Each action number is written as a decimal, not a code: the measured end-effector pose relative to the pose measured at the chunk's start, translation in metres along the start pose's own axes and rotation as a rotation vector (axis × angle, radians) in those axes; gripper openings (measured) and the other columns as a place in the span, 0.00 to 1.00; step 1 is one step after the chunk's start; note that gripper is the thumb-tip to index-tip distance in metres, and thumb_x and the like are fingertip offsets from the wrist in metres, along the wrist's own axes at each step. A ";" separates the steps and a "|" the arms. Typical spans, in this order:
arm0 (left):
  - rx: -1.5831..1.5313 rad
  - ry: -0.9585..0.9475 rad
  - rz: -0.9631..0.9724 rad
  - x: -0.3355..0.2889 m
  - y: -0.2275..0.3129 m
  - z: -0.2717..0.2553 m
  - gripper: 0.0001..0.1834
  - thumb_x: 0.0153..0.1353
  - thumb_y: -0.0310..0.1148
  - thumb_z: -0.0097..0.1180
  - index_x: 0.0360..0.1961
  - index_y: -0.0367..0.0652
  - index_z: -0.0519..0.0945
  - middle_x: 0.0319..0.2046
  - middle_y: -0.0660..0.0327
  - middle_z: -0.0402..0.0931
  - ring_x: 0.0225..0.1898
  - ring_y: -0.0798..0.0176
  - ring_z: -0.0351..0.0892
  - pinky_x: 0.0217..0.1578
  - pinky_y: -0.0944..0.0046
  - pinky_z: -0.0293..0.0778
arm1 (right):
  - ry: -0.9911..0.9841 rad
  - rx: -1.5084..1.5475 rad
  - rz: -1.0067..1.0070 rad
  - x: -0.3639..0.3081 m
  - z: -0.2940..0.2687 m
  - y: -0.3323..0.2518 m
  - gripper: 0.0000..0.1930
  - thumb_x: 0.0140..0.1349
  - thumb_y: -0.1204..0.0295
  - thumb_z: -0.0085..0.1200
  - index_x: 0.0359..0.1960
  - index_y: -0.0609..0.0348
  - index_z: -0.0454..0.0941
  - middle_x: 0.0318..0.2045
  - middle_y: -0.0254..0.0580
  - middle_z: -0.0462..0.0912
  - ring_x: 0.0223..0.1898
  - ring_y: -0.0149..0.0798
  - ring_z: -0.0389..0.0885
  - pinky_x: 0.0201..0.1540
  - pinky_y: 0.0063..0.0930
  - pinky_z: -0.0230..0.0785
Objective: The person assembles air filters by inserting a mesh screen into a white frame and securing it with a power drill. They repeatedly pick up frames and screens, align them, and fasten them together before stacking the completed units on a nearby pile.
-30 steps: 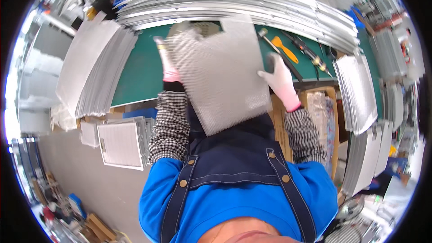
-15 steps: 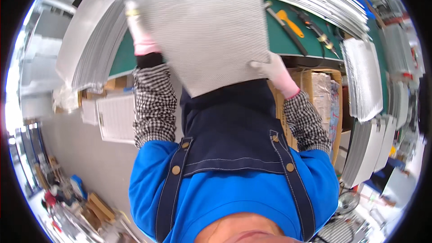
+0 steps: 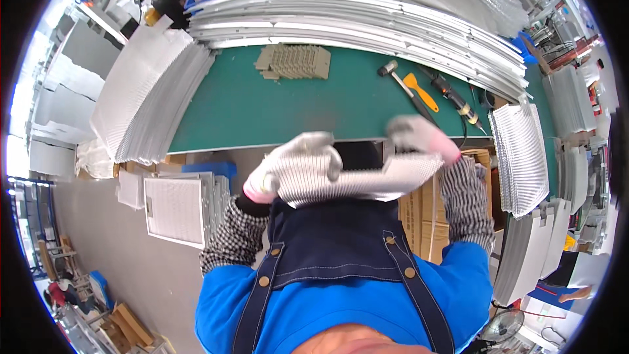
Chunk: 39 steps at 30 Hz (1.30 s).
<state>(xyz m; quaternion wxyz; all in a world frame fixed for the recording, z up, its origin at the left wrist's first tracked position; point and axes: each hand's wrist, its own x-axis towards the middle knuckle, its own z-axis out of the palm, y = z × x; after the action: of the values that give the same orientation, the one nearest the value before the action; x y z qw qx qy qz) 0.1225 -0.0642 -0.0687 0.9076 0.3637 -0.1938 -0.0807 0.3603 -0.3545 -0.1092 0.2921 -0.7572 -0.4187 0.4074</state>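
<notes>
A silvery corrugated mesh sheet (image 3: 363,185) is held close against my dark apron, tilted so that it shows foreshortened. My left hand (image 3: 295,160), in a white and pink glove, has its fingers wrapped over the sheet's upper left part. At the right end, my gloved right hand (image 3: 419,137) grips the upper edge; motion smears its fingers somewhat. Both hands are at the near edge of the green workbench (image 3: 262,115). Beyond them on the bench lies a small pile of beige slotted plates (image 3: 298,62).
Stacked mesh sheets (image 3: 147,98) stand at the bench's left, with another stack (image 3: 521,157) at right. Long metal frame strips (image 3: 367,23) line the back. A hammer (image 3: 403,85), yellow scraper (image 3: 421,92) and electric screwdriver (image 3: 458,101) lie right. Below are white framed panels (image 3: 173,210) and a cardboard box (image 3: 419,223).
The sheet has come down toward my apron and turned from broad-faced to steeply tilted. My left hand has moved down and inward. The beige plates are now uncovered.
</notes>
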 end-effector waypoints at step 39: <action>-0.005 -0.104 0.221 0.000 -0.006 -0.009 0.44 0.58 0.64 0.62 0.67 0.44 0.70 0.45 0.42 0.75 0.47 0.49 0.76 0.46 0.53 0.74 | 0.398 -1.082 -0.608 0.174 -0.010 -0.059 0.24 0.61 0.66 0.56 0.61 0.44 0.76 0.65 0.46 0.71 0.69 0.48 0.66 0.72 0.46 0.55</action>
<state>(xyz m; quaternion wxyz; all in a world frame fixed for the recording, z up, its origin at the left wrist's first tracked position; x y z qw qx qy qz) 0.1262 -0.0628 -0.0784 0.9006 0.3331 -0.2793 0.0008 0.4008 -0.1758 -0.1230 0.0438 -0.7062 -0.6981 -0.1096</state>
